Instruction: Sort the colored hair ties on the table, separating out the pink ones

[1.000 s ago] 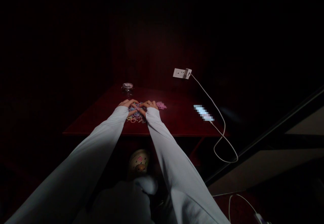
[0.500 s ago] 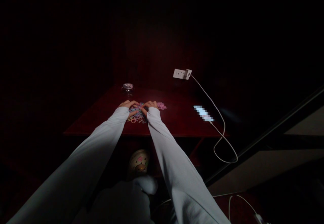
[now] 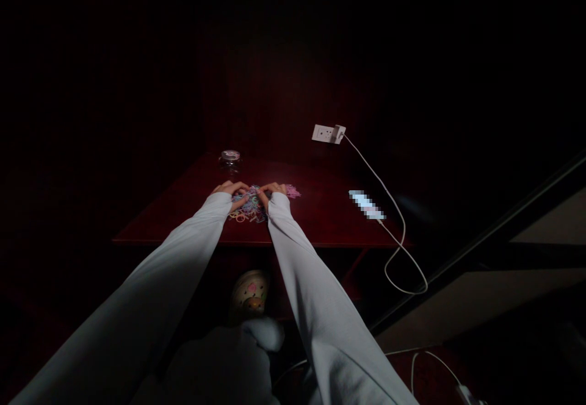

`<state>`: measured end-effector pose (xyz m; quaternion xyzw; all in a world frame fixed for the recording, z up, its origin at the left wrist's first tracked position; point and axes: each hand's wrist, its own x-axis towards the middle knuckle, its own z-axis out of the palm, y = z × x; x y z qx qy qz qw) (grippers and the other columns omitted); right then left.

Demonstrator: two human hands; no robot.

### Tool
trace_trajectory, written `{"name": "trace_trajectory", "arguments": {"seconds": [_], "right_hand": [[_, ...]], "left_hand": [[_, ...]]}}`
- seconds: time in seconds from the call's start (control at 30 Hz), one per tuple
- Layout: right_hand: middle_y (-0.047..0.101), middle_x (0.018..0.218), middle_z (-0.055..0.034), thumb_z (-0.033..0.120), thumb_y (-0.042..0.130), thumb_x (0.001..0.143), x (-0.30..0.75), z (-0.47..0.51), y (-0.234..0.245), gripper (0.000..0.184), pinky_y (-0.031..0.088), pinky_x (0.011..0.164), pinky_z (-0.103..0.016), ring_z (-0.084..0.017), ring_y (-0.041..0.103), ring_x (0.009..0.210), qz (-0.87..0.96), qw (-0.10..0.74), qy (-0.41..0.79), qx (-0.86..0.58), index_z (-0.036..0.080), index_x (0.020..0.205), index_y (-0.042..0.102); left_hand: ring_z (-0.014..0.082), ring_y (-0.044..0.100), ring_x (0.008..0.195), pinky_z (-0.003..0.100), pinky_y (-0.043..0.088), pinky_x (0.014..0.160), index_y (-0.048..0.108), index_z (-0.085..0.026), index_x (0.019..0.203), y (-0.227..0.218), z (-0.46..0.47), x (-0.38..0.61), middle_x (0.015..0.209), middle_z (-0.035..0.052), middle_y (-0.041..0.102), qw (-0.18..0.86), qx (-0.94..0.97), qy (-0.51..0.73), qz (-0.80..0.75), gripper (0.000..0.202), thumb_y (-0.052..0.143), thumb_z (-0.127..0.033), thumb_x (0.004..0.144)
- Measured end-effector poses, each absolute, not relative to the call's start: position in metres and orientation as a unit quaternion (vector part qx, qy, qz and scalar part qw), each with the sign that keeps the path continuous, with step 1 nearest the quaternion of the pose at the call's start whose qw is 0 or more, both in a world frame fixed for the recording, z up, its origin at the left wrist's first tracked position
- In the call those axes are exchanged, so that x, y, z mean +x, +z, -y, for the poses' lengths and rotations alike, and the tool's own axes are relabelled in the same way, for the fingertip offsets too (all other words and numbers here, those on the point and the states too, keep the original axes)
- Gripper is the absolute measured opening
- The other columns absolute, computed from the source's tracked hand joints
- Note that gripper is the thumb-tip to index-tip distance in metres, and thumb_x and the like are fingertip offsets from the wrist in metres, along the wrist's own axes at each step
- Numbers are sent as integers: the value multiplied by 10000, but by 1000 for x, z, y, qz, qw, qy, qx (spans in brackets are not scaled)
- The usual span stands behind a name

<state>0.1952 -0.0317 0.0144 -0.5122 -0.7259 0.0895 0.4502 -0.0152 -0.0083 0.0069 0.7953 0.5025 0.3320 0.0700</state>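
A loose pile of thin, small elastic hair bands (image 3: 249, 213) in mixed pastel colours lies near the front of the dark red table (image 3: 183, 225). My left hand (image 3: 227, 189) rests at the pile's left side, its fingers reaching over the bands and the thumb held apart from them. From the other side my right hand (image 3: 273, 190) reaches in, thumb and forefinger drawn together at the middle of the pile. Whatever lies between those fingertips is too small to make out. Just beyond the right hand is a separate heap of pink bands (image 3: 293, 191), partly covered by it.
A small clear jar with a lid (image 3: 230, 158) stands at the back left. At the right lies a lit phone (image 3: 366, 204), its white cable (image 3: 389, 194) running to a charger in the wall socket (image 3: 324, 133). Under the table shows a clog (image 3: 249, 292).
My left thumb and my right fingertips have moved slightly apart over the pile. The whole view has shifted a little.
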Motion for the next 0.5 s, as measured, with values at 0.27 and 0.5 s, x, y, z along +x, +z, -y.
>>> {"name": "trace_trajectory", "arguments": {"seconds": [0.27,0.5], "right_hand": [[729,1006,-31,232,706,1035,194,32,16,147,465,982,-334,-226,564,1053,729,441,88,-516,244,900,762],[737,1024,-43,330,682,1062,195,33,17,190,478,997,-356,-233,580,1062,736,427,83,-519,241,926,781]], "left_hand": [[260,688,1074,367,516,1003,743,-310,1274,10,22,-13,1092,19,771,46,789,339,-510,390,660,-393,902],[302,642,1234,436,494,1084,722,-312,1306,12,29,-12,1351,37,758,35,802,352,-481,393,665,-375,923]]}}
